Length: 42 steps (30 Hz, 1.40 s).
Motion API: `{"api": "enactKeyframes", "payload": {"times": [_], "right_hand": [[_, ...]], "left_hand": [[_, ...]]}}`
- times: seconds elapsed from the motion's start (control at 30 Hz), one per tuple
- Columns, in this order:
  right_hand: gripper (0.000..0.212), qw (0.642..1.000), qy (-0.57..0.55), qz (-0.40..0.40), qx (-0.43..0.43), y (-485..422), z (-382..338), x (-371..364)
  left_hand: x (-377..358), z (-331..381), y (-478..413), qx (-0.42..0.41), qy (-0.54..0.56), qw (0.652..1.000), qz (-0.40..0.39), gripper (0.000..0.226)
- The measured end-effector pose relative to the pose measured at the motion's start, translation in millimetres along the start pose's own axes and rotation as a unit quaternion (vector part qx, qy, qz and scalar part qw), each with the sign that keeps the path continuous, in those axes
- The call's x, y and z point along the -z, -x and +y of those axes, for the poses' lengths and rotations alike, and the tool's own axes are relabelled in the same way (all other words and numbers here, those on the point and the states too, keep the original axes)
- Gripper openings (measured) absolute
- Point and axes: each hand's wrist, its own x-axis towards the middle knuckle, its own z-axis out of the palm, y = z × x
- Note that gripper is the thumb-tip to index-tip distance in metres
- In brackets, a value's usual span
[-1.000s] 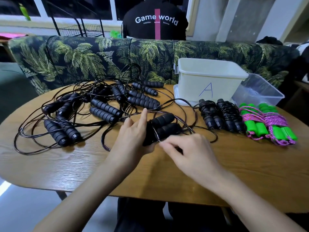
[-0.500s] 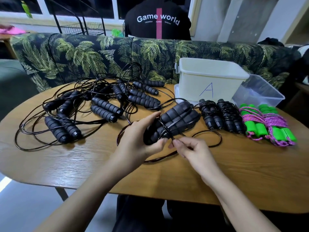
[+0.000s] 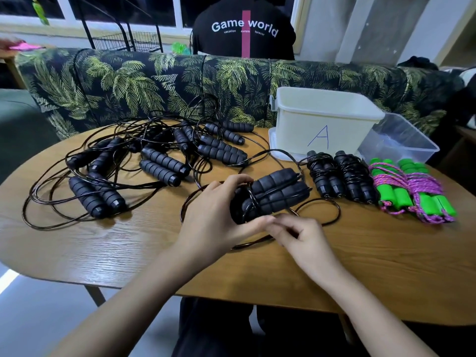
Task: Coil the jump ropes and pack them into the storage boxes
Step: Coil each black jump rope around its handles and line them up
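My left hand [image 3: 216,215] grips a pair of black foam jump-rope handles [image 3: 278,191] held side by side above the wooden table [image 3: 103,248]. A few turns of black cord cross the handles near my thumb. My right hand [image 3: 298,235] pinches that rope's cord just below the handles, and its loose loop [image 3: 322,204] trails on the table. Two coiled black ropes [image 3: 340,176] and two coiled green-handled ropes with pink cord [image 3: 412,191] lie to the right. A white box marked A [image 3: 322,124] and a clear box [image 3: 401,143] stand behind them.
A tangle of several uncoiled black ropes [image 3: 134,166] covers the left half of the table. A palm-print sofa back [image 3: 159,81] runs behind the table, with a person in a black shirt [image 3: 244,29] beyond it.
My left hand lifted the handle pair off the table and turned it toward the right. My right hand moved in under the handles, drawing the cord closer.
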Motion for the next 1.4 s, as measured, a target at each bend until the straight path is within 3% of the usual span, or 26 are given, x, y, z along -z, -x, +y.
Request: {"api": "enactKeyframes", "payload": {"times": [0.03,0.17,0.27,0.43,0.57,0.73,0.87,0.97,1.03,1.17,1.3,1.4], "right_hand": [[0.009,0.999,0.037,-0.008,0.016,0.0,8.0,2.5],[0.053,0.968,0.214,-0.055,0.122,-2.6,41.3,23.1],[0.058,0.949,0.265,-0.087,0.149,-6.7,58.5,46.2],[0.054,0.954,0.251,-0.143,0.078,-21.0,56.7,68.1],[0.016,0.962,0.196,-0.178,0.074,-36.8,48.0,68.0],[0.031,0.967,0.186,-0.154,0.079,-46.5,62.6,77.3],[0.038,0.983,0.092,-0.156,0.034,-43.5,68.0,81.1],[0.034,0.987,0.071,-0.145,-0.011,-49.9,71.2,80.0],[0.032,0.987,0.121,-0.103,-0.034,-64.1,70.5,74.6],[0.035,0.966,0.253,-0.009,-0.042,-103.2,38.5,53.9],[0.031,0.967,0.235,0.085,0.050,-98.8,-22.9,41.2],[0.038,0.957,0.255,0.089,0.105,-61.9,-46.5,26.3]], "left_hand": [[-0.1,-2.9,-0.7,-0.008,-0.005,1.000,0.008,0.073],[9.9,-18.2,-3.9,-0.066,-0.024,0.997,0.032,0.069],[22.0,-30.5,-5.6,-0.096,-0.035,0.994,0.045,0.071],[27.9,-43.2,-5.9,-0.118,-0.034,0.991,0.048,0.070],[31.5,-54.0,-7.1,-0.085,0.030,0.993,0.074,0.067],[38.3,-68.1,-5.4,-0.045,0.114,0.986,0.110,0.057],[44.5,-73.5,-1.7,-0.034,0.107,0.989,0.094,0.060],[45.5,-68.8,0.7,-0.075,0.055,0.994,0.062,0.061],[43.7,-56.6,2.4,-0.133,0.000,0.991,0.002,0.072],[16.0,-25.1,6.1,-0.253,-0.200,0.943,-0.083,0.098],[-2.4,-20.8,5.1,-0.159,-0.319,0.934,-0.026,0.114],[-2.5,-28.0,-0.9,-0.106,-0.353,0.930,0.000,0.098]]}}
